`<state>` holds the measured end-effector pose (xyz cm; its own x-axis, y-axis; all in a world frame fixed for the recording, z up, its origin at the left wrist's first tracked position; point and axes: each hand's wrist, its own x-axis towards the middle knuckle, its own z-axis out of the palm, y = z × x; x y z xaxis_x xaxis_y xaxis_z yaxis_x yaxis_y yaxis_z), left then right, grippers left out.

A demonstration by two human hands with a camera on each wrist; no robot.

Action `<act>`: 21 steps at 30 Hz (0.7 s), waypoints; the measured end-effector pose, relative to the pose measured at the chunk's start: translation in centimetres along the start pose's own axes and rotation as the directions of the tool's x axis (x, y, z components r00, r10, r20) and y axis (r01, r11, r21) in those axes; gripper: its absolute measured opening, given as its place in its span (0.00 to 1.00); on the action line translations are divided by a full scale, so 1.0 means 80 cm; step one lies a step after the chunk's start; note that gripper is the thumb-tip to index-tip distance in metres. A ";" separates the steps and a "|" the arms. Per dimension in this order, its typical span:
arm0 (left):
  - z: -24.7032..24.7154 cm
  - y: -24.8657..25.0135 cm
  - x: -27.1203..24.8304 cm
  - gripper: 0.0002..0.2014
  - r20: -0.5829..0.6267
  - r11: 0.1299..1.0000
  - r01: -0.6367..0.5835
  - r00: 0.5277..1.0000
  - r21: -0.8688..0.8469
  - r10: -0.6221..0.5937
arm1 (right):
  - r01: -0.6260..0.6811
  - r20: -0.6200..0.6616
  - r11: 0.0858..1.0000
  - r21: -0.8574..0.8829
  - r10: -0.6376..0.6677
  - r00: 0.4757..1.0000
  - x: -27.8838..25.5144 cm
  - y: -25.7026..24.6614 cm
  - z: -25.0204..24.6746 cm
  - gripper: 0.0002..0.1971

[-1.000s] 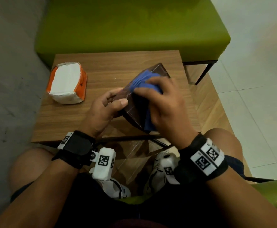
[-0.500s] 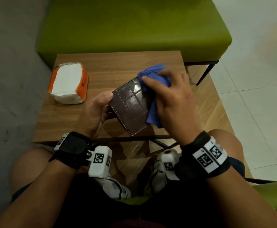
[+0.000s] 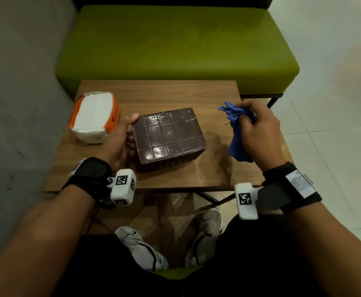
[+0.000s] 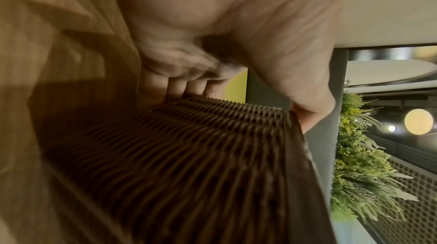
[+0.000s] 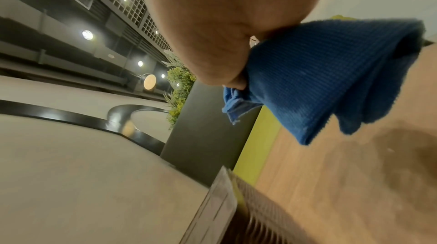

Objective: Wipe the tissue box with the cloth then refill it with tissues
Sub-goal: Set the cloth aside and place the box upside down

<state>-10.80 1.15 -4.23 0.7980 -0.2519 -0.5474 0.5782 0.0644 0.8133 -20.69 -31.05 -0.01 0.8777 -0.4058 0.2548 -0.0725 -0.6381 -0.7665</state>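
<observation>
Lying flat, tissue box [image 3: 168,133] lengthwise left-right

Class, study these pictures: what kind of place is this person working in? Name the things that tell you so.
Probably a cafe or lounge seating area rather than a home. A green cushioned bench faces a small wooden table; the wrist views show decorative plants beside a metal mesh partition and round ceiling lights.

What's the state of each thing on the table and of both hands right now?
tissue box: resting on the table, flat gridded face up, no opening in view.
cloth: bunched, off the box, hanging from the right hand.
tissue pack: lying on the table, wrapper open on top, white tissues showing.
left hand: grips the box's left end.
right hand: grips the cloth above the table.
table: carries the box and the pack.
</observation>
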 end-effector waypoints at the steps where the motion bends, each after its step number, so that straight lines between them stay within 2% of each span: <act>1: -0.003 0.003 0.008 0.30 0.005 0.999 0.037 0.999 0.001 -0.037 | -0.010 0.020 1.000 -0.022 0.010 1.000 0.010 0.008 0.002 0.14; 7: -0.014 0.009 0.029 0.43 -0.019 0.995 0.095 0.995 0.038 -0.095 | -0.013 0.101 0.976 -0.216 0.035 0.994 0.059 0.059 0.040 0.17; 12: 0.002 0.018 0.020 0.24 -0.176 0.986 -0.010 0.984 0.164 0.039 | -0.027 0.198 0.908 -0.418 0.120 0.973 0.075 0.086 0.079 0.29; 15: 0.007 0.024 0.020 0.24 -0.228 0.969 -0.038 0.969 0.245 0.095 | 0.012 0.296 0.838 -0.546 0.180 0.938 0.067 0.093 0.086 0.28; 18: 0.014 0.033 0.017 0.23 -0.270 0.921 -0.061 0.947 0.384 0.175 | 0.079 0.374 0.810 -0.582 0.180 0.910 0.045 0.093 0.090 0.33; 21: 0.020 0.039 0.020 0.24 -0.275 0.892 -0.082 0.935 0.444 0.223 | 0.098 0.429 0.790 -0.605 0.219 0.876 0.031 0.089 0.091 0.35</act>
<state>-8.01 -0.62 -2.26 0.9219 0.0448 -0.3847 0.3752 -0.3502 0.8582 -15.59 -31.82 -9.18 0.9564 -0.2152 -0.1976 -0.2578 -0.9397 -0.2245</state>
